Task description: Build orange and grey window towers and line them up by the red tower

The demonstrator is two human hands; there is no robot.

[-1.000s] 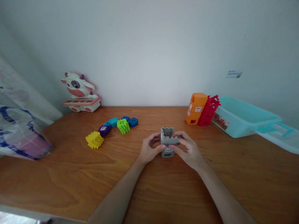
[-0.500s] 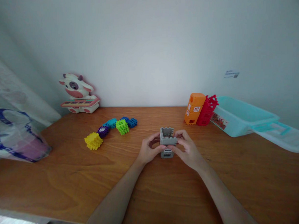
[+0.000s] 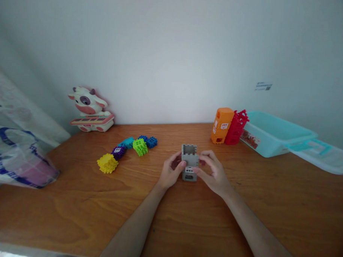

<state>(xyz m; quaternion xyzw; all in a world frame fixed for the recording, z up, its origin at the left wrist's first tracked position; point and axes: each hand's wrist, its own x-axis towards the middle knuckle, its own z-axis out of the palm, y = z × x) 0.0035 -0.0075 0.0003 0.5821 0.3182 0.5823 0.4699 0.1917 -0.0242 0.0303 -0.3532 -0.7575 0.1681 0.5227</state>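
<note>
A stack of grey plastic castle-style blocks [image 3: 190, 161] stands on the wooden table [image 3: 168, 214], in the middle of my view. Its hollow upper block [image 3: 190, 153] sits on a lower block with a small window [image 3: 189, 175]. My left hand [image 3: 172, 170] grips the stack's left side with the thumb against the upper block. My right hand [image 3: 211, 170] presses its fingers on the right side. The stack's inside is mostly hidden.
Left of my hands lie yellow, purple, teal, green and blue waffle blocks [image 3: 140, 147]. Behind them stands a cow toy with a keyboard [image 3: 89, 110]. At the back right are orange and red blocks [image 3: 226, 126] and a turquoise plastic tub [image 3: 272, 137]. A plastic bag [image 3: 18, 160] is at the left.
The upper grey block has turned and now stands squarely on the lower block. Both hands have spread slightly to its sides, and the view has tilted a little.
</note>
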